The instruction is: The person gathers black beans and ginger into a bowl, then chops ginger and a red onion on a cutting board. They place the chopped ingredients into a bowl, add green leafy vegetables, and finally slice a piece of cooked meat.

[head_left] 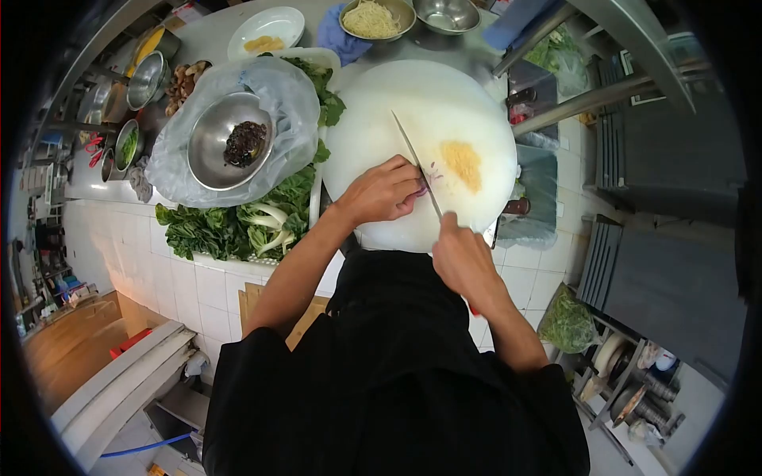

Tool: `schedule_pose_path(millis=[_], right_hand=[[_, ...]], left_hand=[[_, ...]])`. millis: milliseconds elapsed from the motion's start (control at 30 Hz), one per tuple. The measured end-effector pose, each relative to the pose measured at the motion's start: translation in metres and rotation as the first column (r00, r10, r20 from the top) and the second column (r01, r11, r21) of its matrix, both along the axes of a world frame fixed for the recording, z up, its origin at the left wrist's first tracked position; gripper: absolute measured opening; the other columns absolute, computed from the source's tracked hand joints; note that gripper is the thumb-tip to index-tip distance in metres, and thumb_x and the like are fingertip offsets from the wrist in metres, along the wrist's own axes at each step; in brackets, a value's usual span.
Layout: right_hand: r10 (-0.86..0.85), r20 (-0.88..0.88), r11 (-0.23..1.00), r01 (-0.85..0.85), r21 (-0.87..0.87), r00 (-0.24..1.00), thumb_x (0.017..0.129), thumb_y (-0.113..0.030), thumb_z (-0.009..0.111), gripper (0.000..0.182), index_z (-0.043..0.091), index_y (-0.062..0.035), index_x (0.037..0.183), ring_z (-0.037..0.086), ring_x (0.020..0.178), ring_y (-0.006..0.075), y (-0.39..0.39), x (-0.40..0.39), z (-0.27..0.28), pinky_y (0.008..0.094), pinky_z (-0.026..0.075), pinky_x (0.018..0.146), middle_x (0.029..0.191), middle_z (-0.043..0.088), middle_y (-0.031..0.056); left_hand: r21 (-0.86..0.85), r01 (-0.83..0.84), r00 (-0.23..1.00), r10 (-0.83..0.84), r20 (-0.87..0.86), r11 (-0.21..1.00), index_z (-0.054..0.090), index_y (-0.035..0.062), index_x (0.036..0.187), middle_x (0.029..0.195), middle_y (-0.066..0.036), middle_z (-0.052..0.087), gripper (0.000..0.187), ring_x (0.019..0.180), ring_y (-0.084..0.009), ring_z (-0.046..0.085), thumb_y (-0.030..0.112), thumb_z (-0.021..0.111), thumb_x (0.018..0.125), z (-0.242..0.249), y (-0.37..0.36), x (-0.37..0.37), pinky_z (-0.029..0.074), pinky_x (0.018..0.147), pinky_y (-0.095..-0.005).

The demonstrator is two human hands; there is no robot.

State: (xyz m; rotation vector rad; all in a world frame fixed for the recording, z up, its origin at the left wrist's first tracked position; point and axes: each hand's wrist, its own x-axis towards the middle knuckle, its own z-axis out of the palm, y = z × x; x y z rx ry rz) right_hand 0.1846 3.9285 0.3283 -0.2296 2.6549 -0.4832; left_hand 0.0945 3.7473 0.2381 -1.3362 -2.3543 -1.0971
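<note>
On the round white cutting board (365, 103), my left hand (383, 190) is closed with curled fingers on a small purple piece of food (421, 189), partly hidden by the fingers. My right hand (464, 258) grips the handle of a knife (411, 148), its blade lying along the right side of that piece and pointing away to the upper left. A few thin purple slices (434, 171) lie just right of the blade. Further right on the board is a pile of finely chopped yellowish food (462, 165).
Left of the board, a metal bowl (208, 139) with dark chopped food sits on a plastic bag above leafy greens (298, 202). Behind stand a white plate (290, 28), a bowl of noodle-like strands (370, 20) and a metal bowl (447, 14). Metal bars (583, 99) cross at the right.
</note>
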Motion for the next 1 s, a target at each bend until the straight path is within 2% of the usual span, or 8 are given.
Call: schedule_pose_path(millis=[167, 233, 367, 433, 567, 633, 700, 1000], right_hand=[[0.017, -0.045, 0.999, -0.019, -0.041, 0.999, 0.081, -0.001, 0.050, 0.015, 0.044, 0.0086, 0.090, 0.064, 0.071, 0.0503, 0.002, -0.006, 0.004, 0.0570, 0.051, 0.065, 0.071, 0.061, 0.0344], [-0.021, 0.082, 1.000, 0.021, -0.001, 0.996, 0.082, -0.002, 0.051, 0.015, 0.045, 0.0083, 0.091, 0.062, 0.067, 0.0501, -0.001, 0.003, 0.017, 0.0563, 0.051, 0.062, 0.070, 0.061, 0.0311], [-0.005, -0.075, 0.999, 0.001, -0.054, 0.997, 0.081, -0.002, 0.050, 0.015, 0.044, 0.0082, 0.089, 0.063, 0.068, 0.0511, -0.004, -0.018, -0.025, 0.0569, 0.051, 0.063, 0.070, 0.061, 0.0340], [-0.001, -0.088, 0.998, -0.005, -0.066, 0.996, 0.081, -0.002, 0.050, 0.014, 0.044, 0.0085, 0.089, 0.062, 0.066, 0.0511, -0.003, -0.011, 0.001, 0.0566, 0.051, 0.062, 0.068, 0.061, 0.0330], [0.012, 0.048, 1.000, -0.011, -0.012, 0.999, 0.081, -0.003, 0.052, 0.019, 0.045, 0.0096, 0.094, 0.062, 0.067, 0.0501, -0.002, -0.005, -0.007, 0.0560, 0.050, 0.061, 0.070, 0.062, 0.0311], [-0.034, -0.123, 0.997, 0.025, -0.078, 0.992, 0.081, -0.002, 0.052, 0.019, 0.045, 0.0093, 0.094, 0.062, 0.071, 0.0504, -0.007, -0.024, -0.035, 0.0565, 0.050, 0.065, 0.073, 0.061, 0.0332], [-0.029, -0.102, 0.987, 0.013, -0.158, 0.994, 0.080, -0.002, 0.052, 0.018, 0.046, 0.0088, 0.094, 0.062, 0.070, 0.0502, 0.003, -0.032, -0.028, 0.0564, 0.050, 0.066, 0.072, 0.061, 0.0328], [0.058, -0.023, 0.996, -0.056, 0.067, 0.998, 0.079, -0.002, 0.051, 0.010, 0.046, 0.0051, 0.086, 0.065, 0.065, 0.0444, 0.005, 0.016, 0.022, 0.0526, 0.053, 0.059, 0.066, 0.062, 0.0262]], left_hand=[[0.006, 0.007, 1.000, -0.007, -0.011, 1.000, 0.063, 0.0031, 0.083, 0.092, -0.006, 0.059, 0.019, 0.090, -0.0255, 0.056, 0.003, 0.068, 0.064, 0.003, 0.000, -0.003, 0.051, 0.078, -0.0323], [0.035, -0.008, 1.000, 0.008, -0.012, 0.999, 0.063, 0.0028, 0.085, 0.093, -0.006, 0.062, 0.025, 0.088, -0.0259, 0.058, -0.002, 0.071, 0.062, 0.003, 0.000, 0.002, 0.052, 0.075, -0.0325], [0.000, -0.017, 1.000, 0.017, 0.018, 1.000, 0.064, 0.0026, 0.083, 0.093, -0.005, 0.060, 0.019, 0.092, -0.0243, 0.056, 0.004, 0.069, 0.065, 0.002, 0.000, 0.005, 0.051, 0.079, -0.0324], [0.035, 0.010, 1.000, -0.009, -0.023, 0.999, 0.064, 0.0022, 0.084, 0.094, -0.006, 0.062, 0.024, 0.088, -0.0263, 0.058, -0.001, 0.073, 0.062, 0.007, 0.000, 0.001, 0.052, 0.074, -0.0326], [0.015, 0.010, 1.000, -0.009, -0.028, 1.000, 0.064, 0.0022, 0.086, 0.095, -0.006, 0.063, 0.026, 0.089, -0.0266, 0.058, -0.001, 0.073, 0.062, 0.002, -0.001, 0.002, 0.052, 0.075, -0.0325], [0.015, -0.013, 1.000, 0.013, -0.016, 1.000, 0.065, 0.0023, 0.089, 0.096, -0.006, 0.063, 0.028, 0.089, -0.0260, 0.059, -0.001, 0.073, 0.062, 0.000, -0.001, 0.003, 0.052, 0.076, -0.0323], [-0.010, -0.029, 0.999, 0.029, -0.021, 1.000, 0.065, 0.0024, 0.090, 0.097, -0.006, 0.063, 0.029, 0.089, -0.0257, 0.059, -0.001, 0.072, 0.062, 0.006, -0.004, 0.005, 0.052, 0.076, -0.0327], [-0.043, -0.006, 1.000, 0.005, -0.013, 0.999, 0.065, 0.0027, 0.089, 0.097, -0.006, 0.062, 0.026, 0.088, -0.0240, 0.059, -0.002, 0.069, 0.063, 0.001, -0.009, 0.002, 0.052, 0.075, -0.0319]])
